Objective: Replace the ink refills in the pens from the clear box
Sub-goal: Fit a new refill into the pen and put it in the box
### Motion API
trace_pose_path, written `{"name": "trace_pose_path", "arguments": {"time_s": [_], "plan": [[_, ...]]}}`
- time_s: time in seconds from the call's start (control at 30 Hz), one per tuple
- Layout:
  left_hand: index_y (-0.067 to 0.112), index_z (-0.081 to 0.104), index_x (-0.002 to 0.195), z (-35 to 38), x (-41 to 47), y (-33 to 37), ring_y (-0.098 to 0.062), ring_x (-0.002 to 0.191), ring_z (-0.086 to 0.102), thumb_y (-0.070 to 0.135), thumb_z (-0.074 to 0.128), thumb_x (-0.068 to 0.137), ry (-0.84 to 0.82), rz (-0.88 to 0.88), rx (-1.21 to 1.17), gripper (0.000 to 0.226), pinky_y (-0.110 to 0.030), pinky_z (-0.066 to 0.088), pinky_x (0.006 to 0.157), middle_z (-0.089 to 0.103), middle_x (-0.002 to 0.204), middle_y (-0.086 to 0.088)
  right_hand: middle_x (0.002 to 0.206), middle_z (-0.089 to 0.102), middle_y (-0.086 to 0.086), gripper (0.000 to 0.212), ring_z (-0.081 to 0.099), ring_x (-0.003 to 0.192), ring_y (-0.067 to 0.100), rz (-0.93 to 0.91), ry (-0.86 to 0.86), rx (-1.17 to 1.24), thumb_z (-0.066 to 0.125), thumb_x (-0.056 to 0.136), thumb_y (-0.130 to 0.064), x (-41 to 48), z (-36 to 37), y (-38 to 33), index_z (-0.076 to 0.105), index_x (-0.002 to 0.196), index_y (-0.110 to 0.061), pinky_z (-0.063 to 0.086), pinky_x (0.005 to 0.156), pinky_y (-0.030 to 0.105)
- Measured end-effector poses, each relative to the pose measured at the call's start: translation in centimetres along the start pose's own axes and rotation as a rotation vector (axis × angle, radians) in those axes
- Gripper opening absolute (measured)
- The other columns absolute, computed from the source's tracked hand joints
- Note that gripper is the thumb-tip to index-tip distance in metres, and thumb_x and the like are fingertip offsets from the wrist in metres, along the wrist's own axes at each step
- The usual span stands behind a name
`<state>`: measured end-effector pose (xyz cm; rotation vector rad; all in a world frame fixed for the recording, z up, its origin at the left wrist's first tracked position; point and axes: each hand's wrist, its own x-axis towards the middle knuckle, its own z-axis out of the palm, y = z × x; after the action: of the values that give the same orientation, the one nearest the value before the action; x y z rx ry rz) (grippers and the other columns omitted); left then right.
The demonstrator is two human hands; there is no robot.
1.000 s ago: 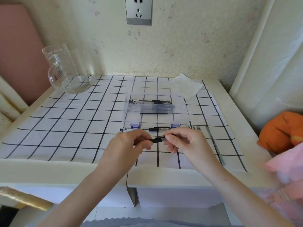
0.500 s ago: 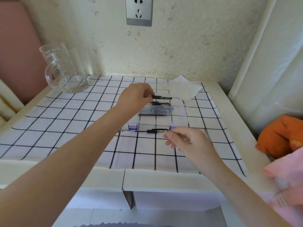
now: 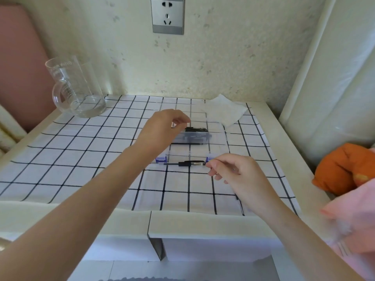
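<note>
The clear box [image 3: 225, 136] stands open on the checked cloth [image 3: 81, 159], with blue latches [image 3: 161, 159] on its near side. Black-capped pens [image 3: 196, 129] lie along its far side and a thin black refill [image 3: 188, 143] lies nearer. My left hand [image 3: 165, 128] hovers over the box's left part, fingers loosely curled just above the pens with nothing seen between them. Another pen [image 3: 189, 163] lies on the cloth right in front of the box. My right hand [image 3: 233, 175] pinches that pen's right end between thumb and forefinger.
A glass jug [image 3: 77, 92] stands at the back left and a white tissue [image 3: 225, 112] lies behind the box. Thin refills [image 3: 242, 207] peek out beside my right forearm. An orange cushion [image 3: 345, 167] and pink fabric [image 3: 355, 220] lie past the table's right edge.
Both hands held one pen near the front a second ago. My left hand carried it to the far side of the box, and my right hand moved to the pen in front of the box.
</note>
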<state>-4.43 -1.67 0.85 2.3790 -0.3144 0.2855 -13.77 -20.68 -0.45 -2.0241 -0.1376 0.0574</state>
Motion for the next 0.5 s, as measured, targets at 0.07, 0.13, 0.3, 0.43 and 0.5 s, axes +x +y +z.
{"name": "trace_pose_path", "arguments": {"time_s": [0.07, 0.13, 0.3, 0.43, 0.5], "plan": [[0.021, 0.068, 0.1, -0.4, -2.9, 0.8, -0.001, 0.085, 0.058, 0.017, 0.058, 0.089, 0.048, 0.096, -0.035, 0.015, -0.008, 0.043, 0.076, 0.066, 0.094, 0.011, 0.078, 0.071, -0.006, 0.017, 0.062, 0.071, 0.002, 0.013, 0.005, -0.014, 0.055, 0.09, -0.026, 0.0, -0.1, 0.1, 0.071, 0.084, -0.024, 0.045, 0.067, 0.016], [0.022, 0.068, 0.098, -0.2, -5.9, 0.9, -0.001, 0.085, 0.057, 0.017, 0.06, 0.087, 0.033, 0.167, -0.016, 0.015, -0.012, 0.045, 0.075, 0.065, 0.092, 0.013, 0.077, 0.071, -0.008, 0.015, 0.062, 0.072, 0.001, 0.025, 0.004, -0.031, 0.056, 0.089, -0.027, 0.1, -0.1, 0.3, 0.07, 0.084, -0.025, 0.047, 0.07, 0.02], [0.02, 0.065, 0.108, 2.0, -10.1, -1.7, -0.013, 0.09, 0.062, 0.012, 0.066, 0.082, -0.039, 0.249, 0.234, 0.027, -0.027, 0.053, 0.074, 0.067, 0.102, 0.006, 0.078, 0.07, -0.008, 0.014, 0.062, 0.075, 0.002, 0.033, -0.036, -0.063, 0.057, 0.089, -0.022, 0.1, 0.2, 0.6, 0.071, 0.088, -0.023, 0.047, 0.075, 0.021], [0.011, 0.061, 0.113, 2.9, -10.0, -3.0, -0.023, 0.084, 0.064, 0.01, 0.074, 0.073, -0.013, 0.298, 0.429, 0.042, -0.028, 0.053, 0.067, 0.065, 0.095, -0.002, 0.08, 0.07, -0.004, 0.015, 0.062, 0.076, 0.007, 0.026, -0.049, -0.078, 0.057, 0.089, -0.015, 0.0, 0.3, 0.5, 0.071, 0.089, -0.018, 0.047, 0.079, 0.021], [0.007, 0.06, 0.114, 3.2, -9.8, -2.8, -0.026, 0.079, 0.063, 0.01, 0.075, 0.072, 0.016, 0.278, 0.456, 0.044, -0.031, 0.054, 0.062, 0.064, 0.088, -0.006, 0.08, 0.07, -0.005, 0.014, 0.063, 0.077, 0.008, 0.025, -0.05, -0.088, 0.057, 0.089, -0.016, 0.0, 0.2, 0.6, 0.071, 0.089, -0.02, 0.047, 0.079, 0.021]]}}
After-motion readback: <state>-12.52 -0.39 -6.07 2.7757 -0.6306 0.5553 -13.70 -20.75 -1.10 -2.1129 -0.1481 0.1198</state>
